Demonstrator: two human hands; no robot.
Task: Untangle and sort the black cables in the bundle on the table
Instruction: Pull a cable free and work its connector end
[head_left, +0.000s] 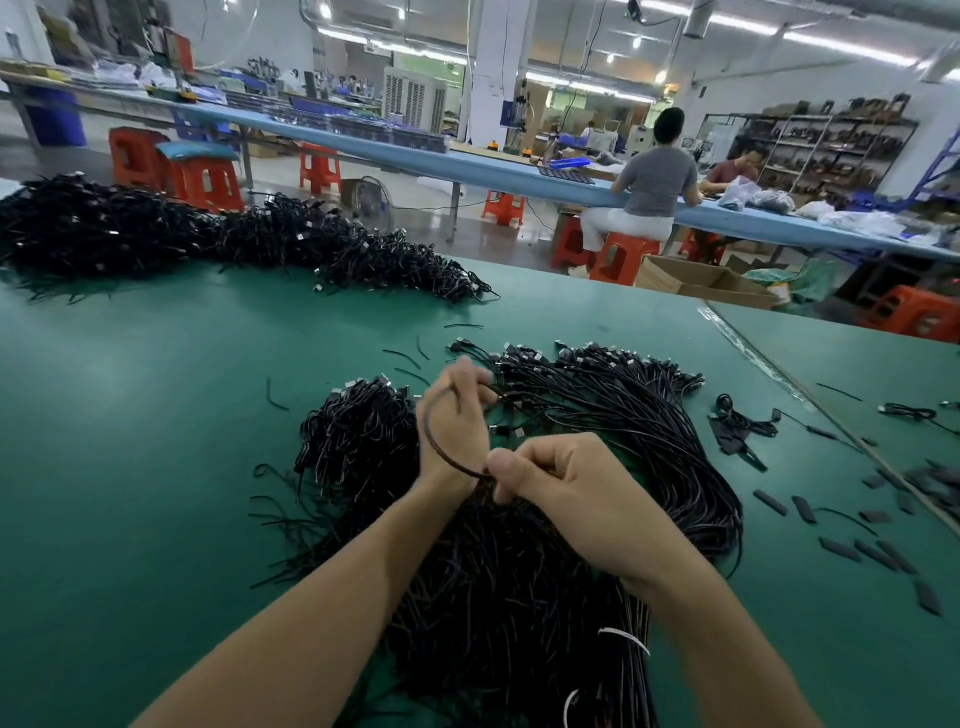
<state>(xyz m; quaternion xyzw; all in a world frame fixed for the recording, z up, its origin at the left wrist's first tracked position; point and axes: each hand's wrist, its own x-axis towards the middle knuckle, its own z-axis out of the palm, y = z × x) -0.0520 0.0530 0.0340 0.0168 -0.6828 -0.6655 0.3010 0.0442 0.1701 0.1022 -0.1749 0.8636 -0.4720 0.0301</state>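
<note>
A large factory hall. A green counter (156, 415) fills the foreground. Beyond it a long blue worktable (467, 166) runs across the room, with orange plastic stools (210, 184) along it and two seated people (655, 182). A white pillar (498, 78) stands mid-room, metal shelving (831, 150) at far right, strip lights (748, 23) overhead, glossy grey floor (415, 202) below.

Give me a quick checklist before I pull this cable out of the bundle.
1. Both hands on one cable: left hand and right hand pinch the cable arching between them: ok.
2. Cable clear of the bundle: its ends are hidden by the hands: cannot tell.
3. White tie off the bundle: it wraps the strands: not ok.
4. Bare spot on the green table for laying it down: ok.
5. Laid-out cables lie beyond the hands, connectors roughly aligned: ok.
</note>
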